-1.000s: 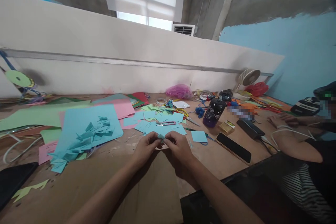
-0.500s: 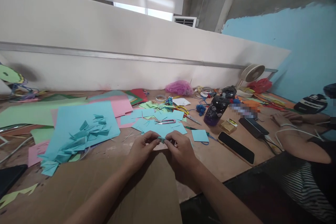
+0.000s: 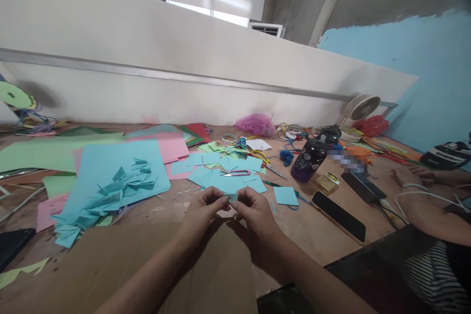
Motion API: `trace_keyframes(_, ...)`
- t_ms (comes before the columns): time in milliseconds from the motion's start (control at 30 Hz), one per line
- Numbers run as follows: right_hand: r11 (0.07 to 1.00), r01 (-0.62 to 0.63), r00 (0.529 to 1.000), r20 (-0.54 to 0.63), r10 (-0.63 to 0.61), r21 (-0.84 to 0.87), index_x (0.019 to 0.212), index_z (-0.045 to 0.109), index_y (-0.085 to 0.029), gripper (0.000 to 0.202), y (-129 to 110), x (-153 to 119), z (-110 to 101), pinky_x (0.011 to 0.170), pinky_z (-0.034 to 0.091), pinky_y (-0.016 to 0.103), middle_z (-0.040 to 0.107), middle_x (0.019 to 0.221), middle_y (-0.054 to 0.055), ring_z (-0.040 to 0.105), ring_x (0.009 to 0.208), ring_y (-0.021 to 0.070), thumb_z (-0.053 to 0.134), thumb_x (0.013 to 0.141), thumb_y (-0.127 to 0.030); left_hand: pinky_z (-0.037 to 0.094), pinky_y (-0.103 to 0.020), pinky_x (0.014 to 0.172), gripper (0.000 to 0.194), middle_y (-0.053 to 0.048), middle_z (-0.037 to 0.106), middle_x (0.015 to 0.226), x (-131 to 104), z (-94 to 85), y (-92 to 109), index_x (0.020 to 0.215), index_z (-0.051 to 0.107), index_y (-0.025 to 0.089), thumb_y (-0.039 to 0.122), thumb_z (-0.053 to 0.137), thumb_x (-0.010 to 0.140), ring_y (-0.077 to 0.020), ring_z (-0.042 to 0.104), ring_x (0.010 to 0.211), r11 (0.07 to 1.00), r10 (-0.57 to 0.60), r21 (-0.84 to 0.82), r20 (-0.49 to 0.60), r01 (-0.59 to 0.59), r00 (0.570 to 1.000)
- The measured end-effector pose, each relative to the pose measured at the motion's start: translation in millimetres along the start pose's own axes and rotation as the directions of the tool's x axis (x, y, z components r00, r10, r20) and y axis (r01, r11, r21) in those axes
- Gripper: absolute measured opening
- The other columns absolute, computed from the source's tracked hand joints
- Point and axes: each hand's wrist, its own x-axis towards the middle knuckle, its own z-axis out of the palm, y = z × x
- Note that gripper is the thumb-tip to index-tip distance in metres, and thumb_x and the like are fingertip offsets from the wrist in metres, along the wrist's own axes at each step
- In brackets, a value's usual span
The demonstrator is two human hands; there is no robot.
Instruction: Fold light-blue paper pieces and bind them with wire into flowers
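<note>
Between my two hands is a small folded piece of blue paper. My left hand pinches its left end between thumb and fingers, and my right hand grips the right end the same way. Both hands hover over the far edge of a brown cardboard sheet. Just beyond them lie cut blue paper pieces with pink-handled thread snips on top. A single blue paper square rests to the right. On the left, folded blue paper pieces are heaped on a larger blue sheet.
Yellow-handled scissors, a dark purple bottle, a gold box and a phone stand or lie to the right. Another person's arm rests on the table at far right. A white partition borders the back.
The blue paper between my fingers now shows more of its flat face, where before only a thin strip was visible. The camera view has shifted slightly, moving the right-side objects further right.
</note>
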Motion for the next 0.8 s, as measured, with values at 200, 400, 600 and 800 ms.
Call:
trace_keyframes(200,0.970,0.071,0.996,0.063,-0.058,-0.232,0.069,0.051,-0.020,0.018,-14,18,-1,0.055,0.035,0.023,0.047,0.063,-0.004,0.044,0.062,0.0129,0.062,0.080,-0.029,0.045,-0.022,0.057,0.028,0.000,0.060,0.069,1,-1.9,1,0.074,0.055,0.019,0.044,0.067,0.076,-0.0140,0.058,0.067,0.997,-0.024,-0.072,-0.067,0.019,0.997)
trace_keyframes(400,0.907,0.123,0.986,0.150,-0.068,-0.402,0.061,0.047,-0.019,0.029,-29,34,5,0.053,0.028,0.025,0.043,0.059,-0.005,0.040,0.059,0.0121,0.059,0.083,-0.033,0.043,-0.021,0.053,0.030,0.001,0.059,0.069,6,-3.8,-4,0.078,0.054,0.019,0.047,0.066,0.075,-0.0148,0.058,0.066,0.994,-0.042,-0.106,-0.150,0.027,0.988)
trace_keyframes(600,0.926,0.123,0.989,0.118,-0.086,-0.356,0.066,0.050,-0.020,0.025,-22,37,-5,0.055,0.035,0.025,0.050,0.062,-0.003,0.047,0.061,0.0139,0.055,0.086,-0.033,0.041,-0.026,0.058,0.027,-0.001,0.065,0.072,7,-22.4,5,0.083,0.063,0.022,0.048,0.061,0.077,-0.0186,0.060,0.068,0.906,0.080,0.412,0.058,-0.097,0.995)
trace_keyframes(800,0.942,0.151,0.989,0.049,-0.143,-0.300,0.068,0.053,-0.020,0.026,-26,45,-38,0.057,0.043,0.026,0.058,0.065,-0.001,0.055,0.059,0.0142,0.058,0.085,-0.039,0.032,-0.028,0.058,0.022,-0.003,0.069,0.075,-11,-53.1,31,0.078,0.068,0.025,0.043,0.069,0.066,-0.0230,0.058,0.071,0.440,-0.052,0.883,0.206,-0.163,0.977)
